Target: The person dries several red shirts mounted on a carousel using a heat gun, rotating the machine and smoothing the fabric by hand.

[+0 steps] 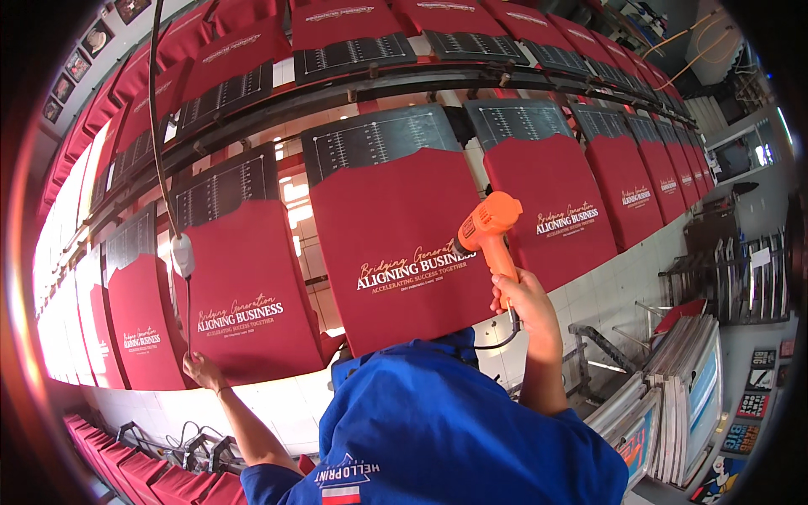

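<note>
An orange heat gun [490, 223] is in my right hand [528, 303], fingers wrapped round its handle. Its dark nozzle points left, over the white and gold print [417, 268] on a red T-shirt [396, 202]. That shirt is stretched on a dark printing board [387, 139] with white measuring marks. Low on the left, my left hand [202, 371] is closed on a hanging power cord [188, 311]. A white inline connector [182, 255] sits higher on this cord. Another printed red shirt [252, 286] lies beside my left hand.
More boards with red shirts curve away on both sides, and a second row stands behind a dark rail [353, 91]. Framed screens [682, 404] are stacked at the right. A metal rack [741, 278] stands beyond them. Red shirts [160, 471] also line the lower left.
</note>
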